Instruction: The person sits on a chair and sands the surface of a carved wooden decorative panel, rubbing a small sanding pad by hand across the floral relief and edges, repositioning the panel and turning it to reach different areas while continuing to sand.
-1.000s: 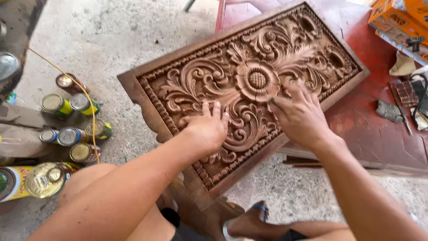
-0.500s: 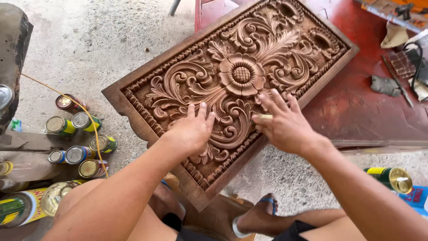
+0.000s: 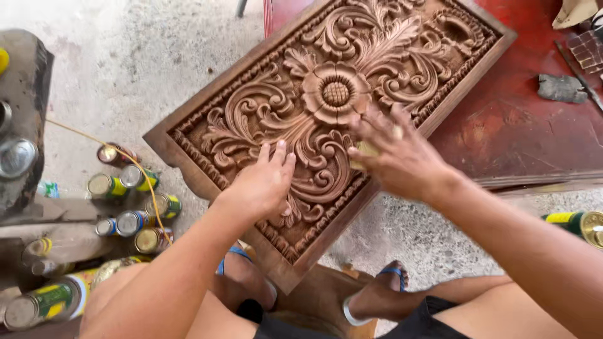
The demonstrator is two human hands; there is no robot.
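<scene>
A carved wooden panel (image 3: pixel 326 100) with a central flower and leaf scrolls lies tilted in front of me, its near corner over my knees. My left hand (image 3: pixel 264 182) rests flat on the carving's lower part, fingers together, holding nothing. To the right of it, my right hand (image 3: pixel 396 157) presses a small yellowish pad (image 3: pixel 367 149) against the scrollwork below the flower. My fingers cover most of the pad.
Several spray cans (image 3: pixel 135 201) lie on the concrete floor at the left, with a yellow cord (image 3: pixel 94 139) running past them. A red tabletop (image 3: pixel 534 132) at the right carries a grey rag (image 3: pixel 562 88). Another can (image 3: pixel 581 223) lies at the right edge. My sandalled feet (image 3: pixel 377 295) are below the panel.
The view has moved closer to the panel. Both hands have shifted slightly along the carving, the right one blurred as it rubs.
</scene>
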